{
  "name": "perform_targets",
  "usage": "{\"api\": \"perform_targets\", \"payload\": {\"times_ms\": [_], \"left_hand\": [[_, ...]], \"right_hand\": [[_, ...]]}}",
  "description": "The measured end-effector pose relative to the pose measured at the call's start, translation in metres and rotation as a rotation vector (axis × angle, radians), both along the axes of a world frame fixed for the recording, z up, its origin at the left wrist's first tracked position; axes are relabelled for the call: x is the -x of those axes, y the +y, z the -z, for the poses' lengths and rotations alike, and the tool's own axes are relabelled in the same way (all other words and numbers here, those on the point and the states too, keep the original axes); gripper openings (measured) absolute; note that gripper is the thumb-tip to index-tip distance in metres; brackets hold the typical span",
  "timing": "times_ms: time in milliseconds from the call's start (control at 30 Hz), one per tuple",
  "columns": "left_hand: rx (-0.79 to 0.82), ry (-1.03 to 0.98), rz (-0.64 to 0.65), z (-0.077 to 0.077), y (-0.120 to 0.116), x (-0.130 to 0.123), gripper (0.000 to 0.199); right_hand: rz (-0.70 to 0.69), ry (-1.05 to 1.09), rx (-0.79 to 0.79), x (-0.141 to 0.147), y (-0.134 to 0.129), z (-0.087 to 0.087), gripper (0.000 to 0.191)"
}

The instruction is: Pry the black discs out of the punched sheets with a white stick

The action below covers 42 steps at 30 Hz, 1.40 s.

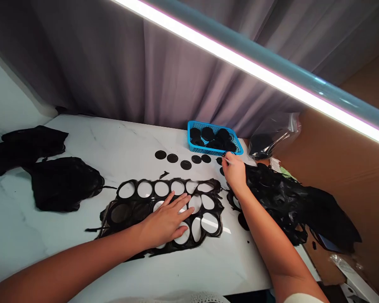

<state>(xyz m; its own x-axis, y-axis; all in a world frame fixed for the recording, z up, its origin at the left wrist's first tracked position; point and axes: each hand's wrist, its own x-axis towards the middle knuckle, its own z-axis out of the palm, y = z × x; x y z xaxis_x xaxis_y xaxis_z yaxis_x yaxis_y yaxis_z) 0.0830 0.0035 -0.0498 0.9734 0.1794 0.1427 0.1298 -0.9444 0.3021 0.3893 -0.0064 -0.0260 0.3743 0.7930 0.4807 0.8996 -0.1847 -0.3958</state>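
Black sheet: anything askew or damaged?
Yes, the sheet looks warped: beside the left hand, some holes are squeezed narrow, while those along its far left edge look rounder. A black scrap also lies loose on the table beyond it.

Discs point(185, 165) r blk, basket point(205, 150) blu, tbl point(120, 145) wht-marbled.

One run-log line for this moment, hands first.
left hand: flat on holed black sheet | right hand: pinching thin pale object near blue basket | black discs: some on table, others in basket
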Motion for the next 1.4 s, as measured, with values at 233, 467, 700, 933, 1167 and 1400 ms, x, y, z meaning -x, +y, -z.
{"api": "perform_targets", "payload": {"times_ms": [233,467,700,933,1167,1400], "left_hand": [[-0.039,-0.024,-0.065,-0.011,0.006,0.018,0.056],[-0.156,-0.076,-0.144,0.002,0.008,0.042,0.043],[-0.159,-0.078,-0.135,0.007,0.006,0.041,0.039],[-0.141,-0.081,-0.111,0.008,0.006,0.041,0.04],[-0.094,-0.086,-0.115,0.009,0.006,0.041,0.042],[-0.007,-0.11,-0.101,0.01,0.009,0.043,0.044]], "right_hand": [[-0.317,0.988,0.16,0.046,0.007,0.004,0.028],[-0.555,1.277,0.414,0.109,-0.012,0.007,0.03],[-0.6,0.717,0.346,0.123,-0.024,0.012,0.023],[-0.62,0.617,0.327,0.122,-0.023,0.015,0.022],[-0.702,0.125,0.297,0.14,-0.04,0.022,0.011],[-0.247,0.035,0.074,0.076,0.0,0.01,0.014]]}}
